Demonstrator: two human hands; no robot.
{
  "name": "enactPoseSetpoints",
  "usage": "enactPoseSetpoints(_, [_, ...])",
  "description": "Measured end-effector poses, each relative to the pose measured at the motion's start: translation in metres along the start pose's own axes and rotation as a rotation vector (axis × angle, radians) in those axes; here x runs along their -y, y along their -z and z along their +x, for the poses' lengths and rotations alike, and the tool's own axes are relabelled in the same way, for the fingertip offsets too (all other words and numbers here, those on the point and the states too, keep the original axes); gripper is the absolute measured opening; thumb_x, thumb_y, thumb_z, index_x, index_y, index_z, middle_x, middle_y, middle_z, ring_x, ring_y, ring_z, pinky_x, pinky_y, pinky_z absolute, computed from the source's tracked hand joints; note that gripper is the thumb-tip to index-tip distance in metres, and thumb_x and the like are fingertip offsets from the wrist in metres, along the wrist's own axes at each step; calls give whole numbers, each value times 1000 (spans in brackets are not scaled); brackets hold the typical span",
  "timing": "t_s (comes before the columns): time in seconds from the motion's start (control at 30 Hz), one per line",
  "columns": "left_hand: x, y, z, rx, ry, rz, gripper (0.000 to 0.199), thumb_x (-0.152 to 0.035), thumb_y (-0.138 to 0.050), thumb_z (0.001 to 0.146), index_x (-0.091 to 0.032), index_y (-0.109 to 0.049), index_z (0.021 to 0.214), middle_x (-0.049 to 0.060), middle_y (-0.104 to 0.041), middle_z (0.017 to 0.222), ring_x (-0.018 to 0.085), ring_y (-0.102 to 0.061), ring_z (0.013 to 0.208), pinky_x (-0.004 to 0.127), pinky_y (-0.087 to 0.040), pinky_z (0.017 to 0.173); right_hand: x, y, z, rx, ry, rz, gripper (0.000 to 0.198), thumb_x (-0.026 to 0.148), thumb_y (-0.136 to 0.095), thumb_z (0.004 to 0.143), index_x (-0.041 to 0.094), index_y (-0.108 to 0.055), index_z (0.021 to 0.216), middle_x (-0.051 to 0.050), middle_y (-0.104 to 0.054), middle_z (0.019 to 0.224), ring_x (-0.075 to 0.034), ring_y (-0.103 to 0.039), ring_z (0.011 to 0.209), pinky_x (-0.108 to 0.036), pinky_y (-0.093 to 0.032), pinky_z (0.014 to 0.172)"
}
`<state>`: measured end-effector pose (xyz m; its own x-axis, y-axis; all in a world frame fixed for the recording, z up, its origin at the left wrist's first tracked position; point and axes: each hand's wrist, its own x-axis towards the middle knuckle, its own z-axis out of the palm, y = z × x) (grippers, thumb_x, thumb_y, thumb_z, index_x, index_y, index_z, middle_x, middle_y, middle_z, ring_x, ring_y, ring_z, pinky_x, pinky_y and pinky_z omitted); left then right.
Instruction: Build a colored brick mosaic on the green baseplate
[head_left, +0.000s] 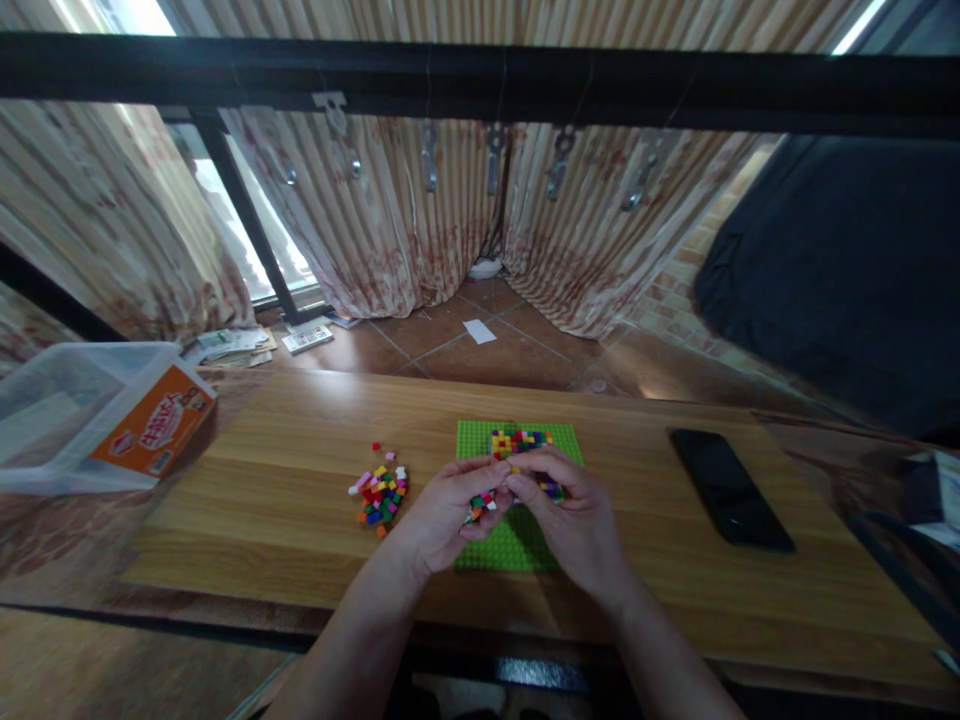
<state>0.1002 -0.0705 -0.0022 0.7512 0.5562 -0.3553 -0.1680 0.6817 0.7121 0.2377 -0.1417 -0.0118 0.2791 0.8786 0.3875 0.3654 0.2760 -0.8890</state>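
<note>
A green studded baseplate [517,548] lies on the wooden table, with a block of multicoloured building bricks [517,441] pressed onto its upper part. Over the plate my two hands meet at the fingertips. My left hand [455,505] is closed around several small loose bricks [481,505], which show in its curled fingers. My right hand [568,507] is closed in a pinch against the left thumb and forefinger; what lies between the fingertips is too small to make out. To the left sits a loose pile of coloured bricks [381,495].
A black phone [729,488] lies at the right of the wooden table [285,500]. At the far left stands a clear plastic bin [90,415] with an orange label. A dark rail [480,85] crosses the view beyond, before striped curtains [420,230].
</note>
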Motion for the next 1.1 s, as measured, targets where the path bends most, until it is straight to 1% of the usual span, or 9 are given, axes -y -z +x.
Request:
enactPoseSetpoints(0.23, [0, -2, 0, 2, -5, -68, 27, -33, -76, 69, -11, -60, 72, -1, -53, 58, 2, -39, 40, 14, -13, 34, 3, -2, -1, -70, -109, 184, 6, 27, -71, 83, 27, -75, 86, 2, -70, 78, -14, -62, 73, -26, -50, 67])
enactPoseSetpoints(0.33, [-5, -2, 0, -29, -5, -105, 23, -29, -72, 69, -11, -57, 69, -2, -50, 57, 1, -36, 40, 13, -13, 34, 0, -1, -1, -136, -127, 189, 8, 27, -73, 81, 28, -76, 89, 3, -70, 76, -12, -62, 70, -24, -50, 67])
enactPoseSetpoints(0.47, [-11, 2, 1, -163, -37, -156, 17, -23, -67, 68, -13, -53, 67, -3, -49, 57, 2, -36, 41, 12, -13, 33, -6, 8, 3, -227, -105, 124, 16, 26, -72, 81, 31, -77, 95, 3, -74, 83, -13, -66, 74, -25, -53, 69])
enactPoseSetpoints(0.57, [-12, 5, 2, -247, -63, -156, 14, -22, -64, 68, -13, -53, 67, -2, -51, 58, 2, -36, 41, 13, -14, 34, -12, 18, 4, -238, -62, 33, 12, 27, -70, 82, 31, -78, 91, 1, -76, 91, -16, -70, 83, -28, -55, 75])
enactPoseSetpoints(0.63, [-12, 5, 3, -283, -78, -138, 14, -22, -63, 69, -13, -54, 67, -2, -51, 59, 2, -36, 41, 13, -14, 34, -15, 22, 3, -229, -70, -44, 10, 30, -70, 83, 30, -77, 89, 1, -76, 90, -17, -70, 82, -30, -56, 75])
enactPoseSetpoints(0.73, [-10, 4, 4, -315, -99, -103, 15, -23, -63, 69, -12, -54, 67, -1, -53, 60, 2, -38, 41, 13, -15, 34, -18, 22, 1, -183, -94, -165, 11, 35, -69, 85, 28, -76, 90, 0, -76, 88, -19, -70, 79, -33, -56, 74])
enactPoseSetpoints(0.8, [-10, 3, 4, -328, -101, -93, 15, -24, -64, 69, -13, -54, 67, -1, -53, 60, 2, -39, 41, 14, -15, 34, -18, 18, 0, -132, -60, -229, 12, 36, -66, 87, 28, -75, 90, -1, -75, 89, -20, -69, 81, -36, -55, 76])
enactPoseSetpoints(0.93, [-9, 3, 4, -335, -104, -88, 17, -25, -66, 68, -13, -54, 68, -2, -53, 59, 2, -39, 41, 14, -14, 35, -20, 7, 1, -76, 71, -341, 11, 34, -66, 87, 31, -76, 87, -3, -71, 108, -24, -62, 103, -46, -48, 93])
enactPoseSetpoints(1.1, [-9, 4, 4, -333, -128, -71, 18, -27, -66, 68, -13, -55, 69, -2, -53, 60, 2, -39, 41, 14, -15, 34, -28, -1, 0, -102, 35, -418, 7, 33, -70, 83, 32, -77, 84, -4, -62, 122, -28, -50, 118, -52, -41, 101])
